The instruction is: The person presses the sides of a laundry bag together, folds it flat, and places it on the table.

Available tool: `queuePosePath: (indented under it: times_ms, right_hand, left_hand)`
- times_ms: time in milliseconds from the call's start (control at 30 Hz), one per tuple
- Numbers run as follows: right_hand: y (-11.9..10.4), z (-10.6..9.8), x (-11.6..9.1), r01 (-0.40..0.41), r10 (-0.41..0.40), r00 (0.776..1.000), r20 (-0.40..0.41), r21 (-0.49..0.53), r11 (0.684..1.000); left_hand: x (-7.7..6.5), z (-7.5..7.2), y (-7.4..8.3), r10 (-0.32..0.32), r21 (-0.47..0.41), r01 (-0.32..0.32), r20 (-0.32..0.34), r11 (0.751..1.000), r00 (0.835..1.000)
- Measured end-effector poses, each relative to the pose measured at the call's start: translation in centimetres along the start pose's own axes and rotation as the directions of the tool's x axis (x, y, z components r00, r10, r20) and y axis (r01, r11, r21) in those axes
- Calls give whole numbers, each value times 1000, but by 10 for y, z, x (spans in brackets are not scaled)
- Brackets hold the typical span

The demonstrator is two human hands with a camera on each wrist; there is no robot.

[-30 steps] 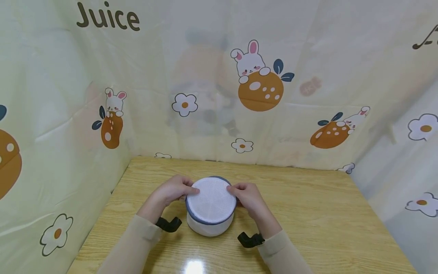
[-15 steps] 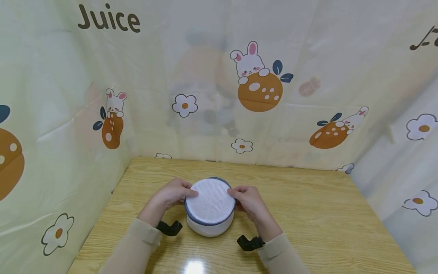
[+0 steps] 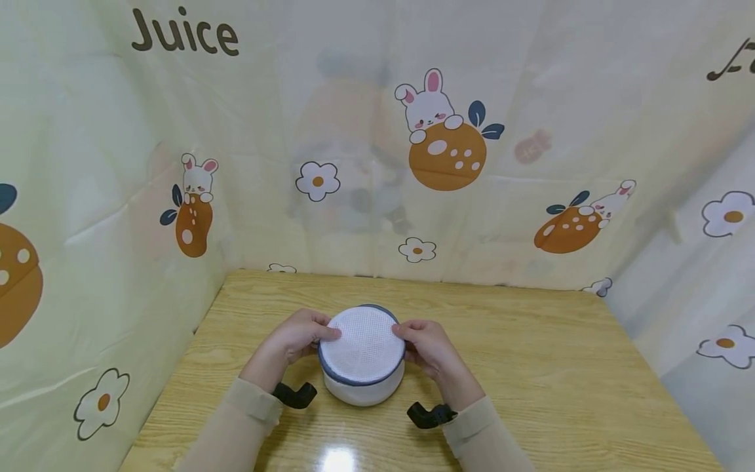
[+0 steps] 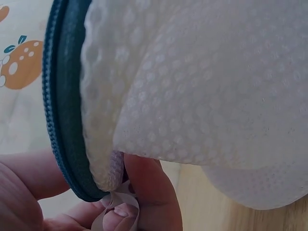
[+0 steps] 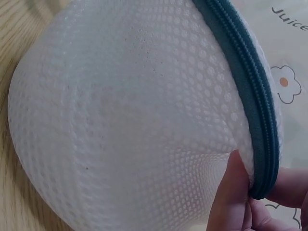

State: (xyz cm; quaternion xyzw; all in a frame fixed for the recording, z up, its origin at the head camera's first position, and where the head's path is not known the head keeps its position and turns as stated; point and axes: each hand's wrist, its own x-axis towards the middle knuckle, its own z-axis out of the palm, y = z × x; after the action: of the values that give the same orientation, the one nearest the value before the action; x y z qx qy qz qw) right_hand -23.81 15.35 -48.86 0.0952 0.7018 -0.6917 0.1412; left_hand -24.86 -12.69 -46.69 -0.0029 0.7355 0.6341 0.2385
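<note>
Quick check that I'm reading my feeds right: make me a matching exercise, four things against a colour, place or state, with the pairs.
1. left hand
2. zipper
3. table
4. curtain

A. wood-grained, under the bag
B. pale and patterned, hanging
C. blue, around the bag's rim
D. pinching the bag's left edge

Pairs: 1-D, 2-C, 3-A, 4-B

Between the fingers sits a matt, dimpled mesh pouch with ridged zip; beneath them gleams a wood-grain tabletop.
</note>
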Motion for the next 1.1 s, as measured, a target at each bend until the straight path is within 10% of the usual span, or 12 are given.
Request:
queuePosePath:
  times_ms: [733, 1100]
  right_hand:
    - [-6, -2, -18, 48, -52, 998, -27, -145, 988]
    - [-5, -1, -34, 2, 5, 999, 35, -180, 984]
  left_hand:
    - [-20, 5, -5, -10, 36, 16, -145, 999, 989]
    - [-31, 2, -15, -13, -49, 8, -89, 999, 996]
